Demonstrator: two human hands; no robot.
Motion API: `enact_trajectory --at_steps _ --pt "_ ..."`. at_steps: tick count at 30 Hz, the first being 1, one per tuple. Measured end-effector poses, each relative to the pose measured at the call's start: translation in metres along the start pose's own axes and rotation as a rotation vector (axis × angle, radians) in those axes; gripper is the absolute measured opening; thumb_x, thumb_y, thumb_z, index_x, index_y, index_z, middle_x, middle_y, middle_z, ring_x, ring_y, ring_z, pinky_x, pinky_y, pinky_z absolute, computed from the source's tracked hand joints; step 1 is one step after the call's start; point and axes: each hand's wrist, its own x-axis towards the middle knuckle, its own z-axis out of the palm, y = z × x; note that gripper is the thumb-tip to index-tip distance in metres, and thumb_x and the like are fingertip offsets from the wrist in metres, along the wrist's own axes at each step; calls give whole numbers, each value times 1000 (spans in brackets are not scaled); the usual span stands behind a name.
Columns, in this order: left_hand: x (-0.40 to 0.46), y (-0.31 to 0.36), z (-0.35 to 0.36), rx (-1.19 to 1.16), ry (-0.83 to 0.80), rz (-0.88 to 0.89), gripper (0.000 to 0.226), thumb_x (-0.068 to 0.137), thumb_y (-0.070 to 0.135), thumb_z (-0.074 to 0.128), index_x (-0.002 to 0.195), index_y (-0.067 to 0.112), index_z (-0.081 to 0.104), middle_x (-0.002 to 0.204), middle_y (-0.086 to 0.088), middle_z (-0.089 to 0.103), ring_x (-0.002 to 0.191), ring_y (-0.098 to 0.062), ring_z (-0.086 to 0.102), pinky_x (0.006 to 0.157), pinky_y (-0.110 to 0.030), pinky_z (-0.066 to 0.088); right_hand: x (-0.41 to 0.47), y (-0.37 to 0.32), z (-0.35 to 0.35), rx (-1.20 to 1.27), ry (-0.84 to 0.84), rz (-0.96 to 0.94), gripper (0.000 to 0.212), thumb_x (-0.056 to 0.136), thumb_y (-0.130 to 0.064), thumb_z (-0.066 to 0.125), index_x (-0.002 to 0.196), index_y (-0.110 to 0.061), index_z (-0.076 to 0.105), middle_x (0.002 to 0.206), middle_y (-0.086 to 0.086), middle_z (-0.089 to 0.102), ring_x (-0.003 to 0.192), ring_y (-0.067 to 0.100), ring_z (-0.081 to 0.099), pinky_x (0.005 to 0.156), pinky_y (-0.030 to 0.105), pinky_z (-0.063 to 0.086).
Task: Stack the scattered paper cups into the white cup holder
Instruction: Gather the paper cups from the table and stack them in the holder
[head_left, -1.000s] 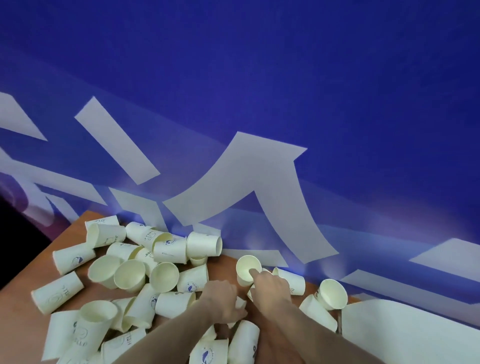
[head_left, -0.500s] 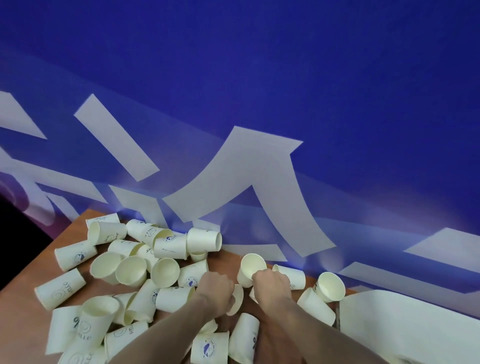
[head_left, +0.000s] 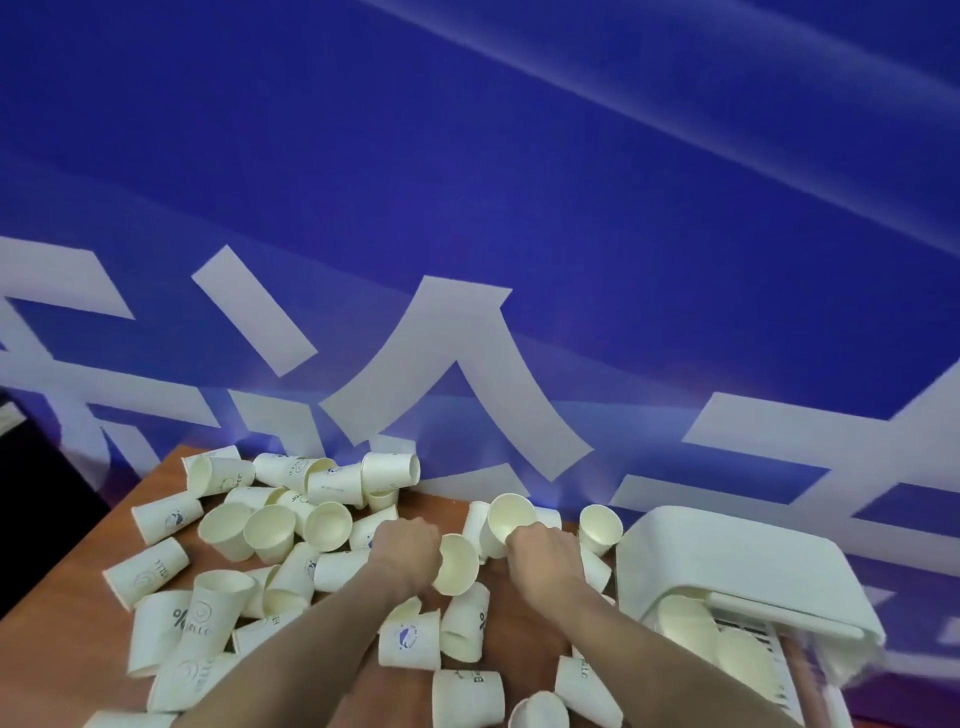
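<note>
Holding one paper cup per fist, left hand (head_left: 408, 553) on cup (head_left: 456, 565), right hand (head_left: 540, 552) on cup (head_left: 506, 522), I nest squarely before the white cup holder (head_left: 737, 566).

Event or office space — blue printed backdrop (head_left: 571, 182)

The paper cups (head_left: 270, 532) are pale cream, and several carry small dark blue prints and letters on their sides. The table (head_left: 67, 654) is orange-brown. The cup holder (head_left: 727, 561) near its right edge is white. Behind the far edge, the wall (head_left: 519, 182) is deep blue with wide white strokes.
</note>
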Motion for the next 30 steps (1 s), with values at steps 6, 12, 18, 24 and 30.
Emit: enact_trajectory --at_steps 6,12,18,24,30 --pt "-31 24 -17 -39 29 44 21 88 32 62 105 21 67 98 1 70 86 -17 66 67 -28 47 -51 19 -7 29 44 55 21 90 -11 49 100 -13 67 97 10 69 90 30 65 66 30 39" --pt "-49 69 -28 -56 117 109 26 99 29 43 114 20 62 109 -2 67 94 -19 66 77 -29 53 -103 51 -13 87 90 -19 22 90 -25 48 86 -12 65 92 12 68 84 33 62 65 32 37" --pt "-53 119 -44 -126 112 171 24 96 28 47 113 19 62 112 -1 67 98 -17 65 84 -30 53 -142 94 -16 106 127 31 21 85 -31 46 74 -16 57 84 12 66 71 31 55 60 30 31" --pt "-59 178 -55 -236 61 237 23 93 32 45 100 18 63 101 -1 67 88 -18 63 75 -30 52 -177 147 -10 137 119 149 23 78 -36 45 66 -17 49 74 8 61 69 31 57 57 30 31" --pt "-65 236 -65 -395 -26 268 27 87 28 45 62 19 49 62 4 54 54 -15 58 50 -24 38 -213 203 -6 155 120 251 28 79 -40 41 63 -17 48 67 4 54 67 28 54 56 32 32"
